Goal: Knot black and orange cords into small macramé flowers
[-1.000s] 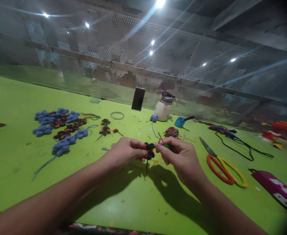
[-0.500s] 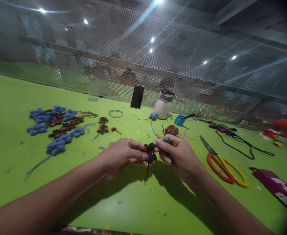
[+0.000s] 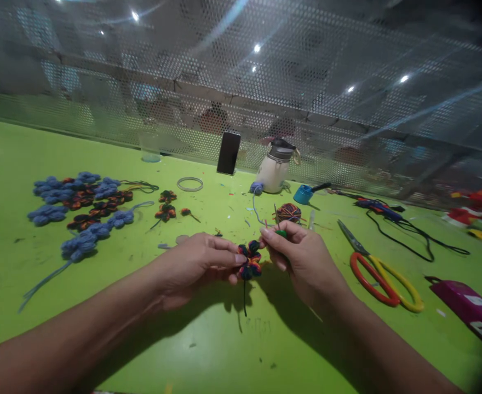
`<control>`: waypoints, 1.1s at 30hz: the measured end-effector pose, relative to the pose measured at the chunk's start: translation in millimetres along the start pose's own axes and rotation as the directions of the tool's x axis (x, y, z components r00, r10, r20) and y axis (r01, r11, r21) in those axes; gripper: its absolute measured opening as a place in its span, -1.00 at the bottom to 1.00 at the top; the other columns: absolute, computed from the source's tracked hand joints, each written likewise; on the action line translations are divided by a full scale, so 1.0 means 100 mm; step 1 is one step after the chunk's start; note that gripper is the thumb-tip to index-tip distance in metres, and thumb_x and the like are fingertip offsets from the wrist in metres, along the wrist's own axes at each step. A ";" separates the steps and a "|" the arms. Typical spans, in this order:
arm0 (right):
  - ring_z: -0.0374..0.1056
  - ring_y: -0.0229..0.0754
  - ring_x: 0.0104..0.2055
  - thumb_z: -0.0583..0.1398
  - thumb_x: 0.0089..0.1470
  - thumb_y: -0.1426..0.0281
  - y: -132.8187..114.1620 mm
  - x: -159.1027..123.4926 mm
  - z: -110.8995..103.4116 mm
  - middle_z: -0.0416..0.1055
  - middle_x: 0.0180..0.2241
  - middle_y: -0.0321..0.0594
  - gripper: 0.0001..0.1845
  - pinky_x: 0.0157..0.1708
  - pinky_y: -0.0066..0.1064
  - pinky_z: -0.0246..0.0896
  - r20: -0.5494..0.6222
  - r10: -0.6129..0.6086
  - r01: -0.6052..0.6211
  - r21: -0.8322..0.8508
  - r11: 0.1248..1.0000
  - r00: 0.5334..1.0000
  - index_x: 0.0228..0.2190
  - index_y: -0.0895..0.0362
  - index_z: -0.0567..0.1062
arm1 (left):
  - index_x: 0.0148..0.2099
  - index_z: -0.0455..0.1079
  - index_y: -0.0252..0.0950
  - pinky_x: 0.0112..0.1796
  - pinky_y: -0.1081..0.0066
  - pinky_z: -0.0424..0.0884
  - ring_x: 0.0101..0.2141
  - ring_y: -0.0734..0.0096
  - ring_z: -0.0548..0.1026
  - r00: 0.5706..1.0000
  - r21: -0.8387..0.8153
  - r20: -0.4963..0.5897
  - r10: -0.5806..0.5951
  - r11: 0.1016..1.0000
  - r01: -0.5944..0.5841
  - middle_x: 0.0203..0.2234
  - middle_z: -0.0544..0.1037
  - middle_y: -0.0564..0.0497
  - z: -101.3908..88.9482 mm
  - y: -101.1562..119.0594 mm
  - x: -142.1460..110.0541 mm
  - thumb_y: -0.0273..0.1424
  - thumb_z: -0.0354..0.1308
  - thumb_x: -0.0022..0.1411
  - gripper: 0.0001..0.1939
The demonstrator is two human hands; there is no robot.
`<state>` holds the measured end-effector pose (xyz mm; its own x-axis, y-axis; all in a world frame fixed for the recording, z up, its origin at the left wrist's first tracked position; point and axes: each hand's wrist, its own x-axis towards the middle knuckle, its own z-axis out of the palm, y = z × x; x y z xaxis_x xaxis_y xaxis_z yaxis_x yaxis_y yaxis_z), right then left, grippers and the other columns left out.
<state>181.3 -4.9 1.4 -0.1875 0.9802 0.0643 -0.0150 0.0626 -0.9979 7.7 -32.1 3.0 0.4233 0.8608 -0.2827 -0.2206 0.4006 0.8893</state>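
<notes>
Between the thumb and fingers of my left hand (image 3: 202, 261) is a dark crochet flower (image 3: 250, 261) with orange and pink in its yarn; a dark tail hangs below it. My right hand (image 3: 300, 251) is closed around a green-handled crochet hook (image 3: 281, 233), its thin shaft pointing up. The right thumb and fingertip pinch close by the flower's upper right petal; whether they grip its yarn I cannot tell. Just beyond the right hand lies a multicoloured yarn ball (image 3: 288, 213). Blue yarn runs from a small blue ball (image 3: 256, 188) toward that hand.
Blue and dark crochet flowers (image 3: 79, 245) lie at left, with smaller dark ones (image 3: 166, 212) nearby. Scissors (image 3: 374, 273) and a purple power strip (image 3: 466, 301) are on the right. Behind stand a phone (image 3: 228, 153), a bottle (image 3: 274, 167) and a blue pot (image 3: 303, 193).
The view has shifted slightly. The flower now faces up more openly in my left fingers, its petals spread, and my right hand has moved slightly away from it. Both hands keep their holds.
</notes>
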 end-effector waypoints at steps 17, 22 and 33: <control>0.25 -0.34 -0.50 0.22 -0.03 0.41 -0.17 -0.13 -0.01 0.41 -0.43 -0.23 -0.84 -0.65 -0.54 0.04 0.120 -0.246 0.272 -0.320 0.908 0.962 -0.57 0.16 0.39 | -0.53 0.44 -0.40 -0.40 0.48 0.23 -0.56 0.53 0.32 0.988 0.161 -0.142 0.067 0.986 -0.044 -0.57 0.48 -0.01 -0.02 0.02 0.02 -0.35 0.13 0.07 -0.77; 0.35 -0.25 -0.44 0.22 -0.03 0.43 -0.18 -0.14 -0.02 0.44 -0.47 -0.21 -0.86 -0.47 -0.44 0.24 0.139 -0.263 0.297 -0.368 0.881 0.955 -0.58 0.14 0.40 | -0.59 0.43 -0.37 -0.41 0.46 0.24 -0.56 0.50 0.32 0.980 0.166 -0.179 0.083 0.985 -0.053 -0.60 0.48 0.00 0.02 0.06 -0.01 -0.34 0.14 0.05 -0.75; 0.30 -0.29 -0.52 0.22 -0.03 0.42 -0.16 -0.14 -0.03 0.43 -0.50 -0.24 -0.86 -0.56 -0.47 0.18 0.127 -0.292 0.318 -0.394 0.862 0.948 -0.58 0.13 0.40 | -0.47 0.49 -0.34 -0.32 0.45 0.25 -0.47 0.46 0.38 0.981 0.208 -0.149 0.126 0.974 -0.094 -0.51 0.52 0.00 -0.01 0.03 -0.03 -0.32 0.13 0.06 -0.80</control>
<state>186.8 -18.7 16.5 -0.2980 0.8872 0.3523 0.3148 0.4398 -0.8411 4.8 -32.8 6.3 0.2565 0.9415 -0.2185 -0.0715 0.2439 0.9671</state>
